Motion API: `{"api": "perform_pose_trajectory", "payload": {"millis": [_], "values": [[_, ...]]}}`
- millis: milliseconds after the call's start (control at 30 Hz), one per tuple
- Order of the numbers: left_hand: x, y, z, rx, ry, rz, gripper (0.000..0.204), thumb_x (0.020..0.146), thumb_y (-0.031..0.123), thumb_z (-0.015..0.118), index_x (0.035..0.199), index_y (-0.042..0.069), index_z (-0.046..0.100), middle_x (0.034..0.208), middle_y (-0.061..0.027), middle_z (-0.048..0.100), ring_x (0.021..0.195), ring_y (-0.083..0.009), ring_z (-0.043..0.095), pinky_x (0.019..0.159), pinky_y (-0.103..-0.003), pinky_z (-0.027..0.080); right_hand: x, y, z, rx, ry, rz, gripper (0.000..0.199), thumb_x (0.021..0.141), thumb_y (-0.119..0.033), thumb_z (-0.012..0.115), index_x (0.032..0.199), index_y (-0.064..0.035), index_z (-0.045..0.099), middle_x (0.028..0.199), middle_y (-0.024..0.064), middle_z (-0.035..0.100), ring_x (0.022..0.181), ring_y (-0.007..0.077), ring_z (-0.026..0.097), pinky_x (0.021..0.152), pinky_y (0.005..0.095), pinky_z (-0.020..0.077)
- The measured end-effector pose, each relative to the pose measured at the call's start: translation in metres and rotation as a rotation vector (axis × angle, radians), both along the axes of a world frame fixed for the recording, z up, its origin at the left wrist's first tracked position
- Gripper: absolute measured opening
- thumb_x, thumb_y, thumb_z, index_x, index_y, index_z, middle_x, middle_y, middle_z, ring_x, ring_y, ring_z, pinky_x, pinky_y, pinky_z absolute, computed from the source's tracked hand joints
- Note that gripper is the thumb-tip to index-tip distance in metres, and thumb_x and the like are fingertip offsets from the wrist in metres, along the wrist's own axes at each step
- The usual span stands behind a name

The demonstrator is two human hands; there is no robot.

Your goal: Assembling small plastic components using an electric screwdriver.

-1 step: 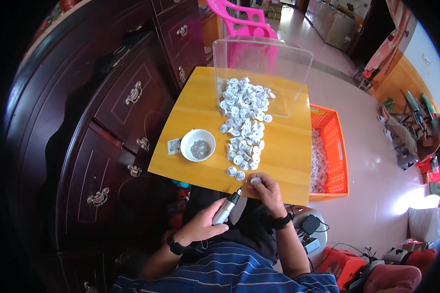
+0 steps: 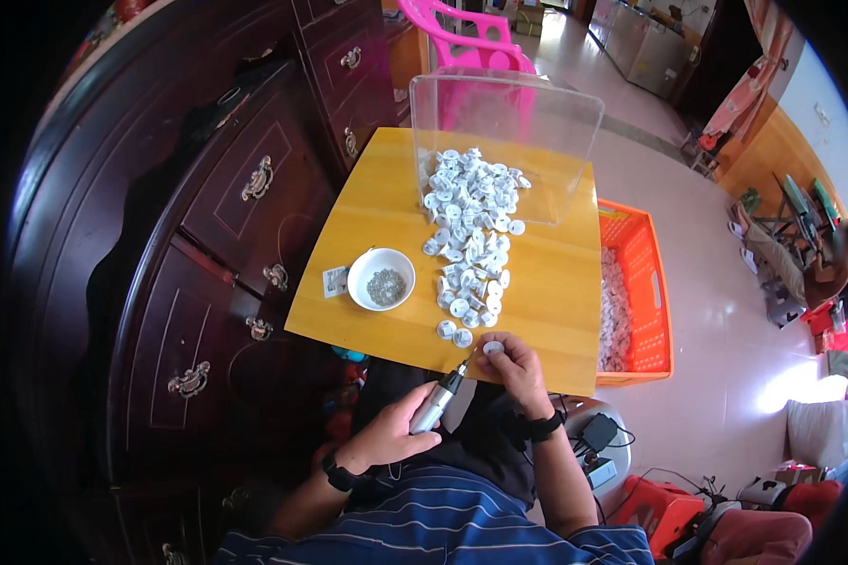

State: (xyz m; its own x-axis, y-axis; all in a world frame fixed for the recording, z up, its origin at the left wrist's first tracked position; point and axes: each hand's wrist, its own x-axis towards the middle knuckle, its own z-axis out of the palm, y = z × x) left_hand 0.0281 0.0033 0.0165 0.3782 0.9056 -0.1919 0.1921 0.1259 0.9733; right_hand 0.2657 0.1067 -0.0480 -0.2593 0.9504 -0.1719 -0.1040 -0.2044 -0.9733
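My left hand [image 2: 393, 431] is wrapped round an electric screwdriver [image 2: 433, 409], silver with a black nose. Its bit points up and to the right, close by my right hand [image 2: 521, 375]. Between the fingers of that hand is a small round white plastic part [image 2: 493, 348], held just over the table's near edge. Several like parts lie in a heap [image 2: 471, 193] that trails toward me, with two loose parts [image 2: 454, 333] nearest. A white bowl [image 2: 356, 292] of small metal pieces, apparently screws, stands left of the heap.
A clear plastic bin [image 2: 546, 122] lies tipped on the yellow table [image 2: 556, 311] behind the heap. An orange crate [image 2: 652, 311] with many white parts stands on the right. Dark drawers [image 2: 226, 198] line the left side. Another person [image 2: 824, 273] sits far right.
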Motion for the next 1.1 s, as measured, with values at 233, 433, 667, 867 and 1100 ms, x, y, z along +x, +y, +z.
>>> {"api": "perform_pose_trajectory", "payload": {"millis": [233,433,667,867,1100], "values": [[0.004,0.005,0.0,-0.006,0.061,-0.012,0.073,0.083,0.008,0.074,0.148,0.003,0.041,0.104,-0.0099,0.065,0.094,-0.0182,0.065,0.089,-0.034,0.053,-0.003,0.0,0.005,-0.037,0.053,-0.02,0.02,0.104,-0.01,0.058,0.119,0.0005,0.065,0.1,0.0,0.068,0.087,0.0065,0.065,0.081,0.0223,0.0556],[0.007,0.01,0.002,-0.006,0.07,-0.022,0.072,0.083,0.008,0.074,0.147,0.003,0.042,0.102,-0.0097,0.066,0.093,-0.0185,0.065,0.088,-0.034,0.053,-0.007,-0.001,0.0,-0.055,0.068,-0.082,0.022,0.102,-0.008,0.06,0.121,0.0017,0.065,0.1,0.0016,0.07,0.088,0.0076,0.067,0.08,0.0225,0.0561],[0.005,0.011,-0.004,0.021,0.099,-0.063,0.074,0.086,0.008,0.071,0.151,0.002,0.037,0.11,-0.0083,0.062,0.098,-0.0158,0.065,0.091,-0.033,0.053,-0.009,-0.003,0.002,-0.021,0.024,-0.087,0.022,0.101,-0.006,0.059,0.121,0.0029,0.065,0.099,0.0032,0.071,0.087,0.0085,0.069,0.079,0.023,0.0558],[0.006,0.012,-0.004,0.031,0.102,-0.063,0.074,0.086,0.007,0.071,0.151,0.002,0.037,0.113,-0.0088,0.061,0.099,-0.0154,0.064,0.092,-0.033,0.053,-0.009,-0.003,0.005,0.004,-0.043,-0.078,0.022,0.1,-0.004,0.059,0.12,0.0034,0.066,0.097,0.0047,0.072,0.089,0.0096,0.069,0.078,0.0243,0.0555],[0.007,0.013,-0.003,-0.01,0.02,-0.065,0.074,0.087,0.007,0.071,0.152,0.002,0.037,0.109,-0.007,0.061,0.098,-0.0148,0.062,0.092,-0.032,0.051,-0.009,-0.004,0.002,0.05,-0.062,-0.067,0.022,0.101,-0.004,0.059,0.12,0.0023,0.066,0.098,0.003,0.071,0.089,0.009,0.069,0.081,0.024,0.0555]]}}
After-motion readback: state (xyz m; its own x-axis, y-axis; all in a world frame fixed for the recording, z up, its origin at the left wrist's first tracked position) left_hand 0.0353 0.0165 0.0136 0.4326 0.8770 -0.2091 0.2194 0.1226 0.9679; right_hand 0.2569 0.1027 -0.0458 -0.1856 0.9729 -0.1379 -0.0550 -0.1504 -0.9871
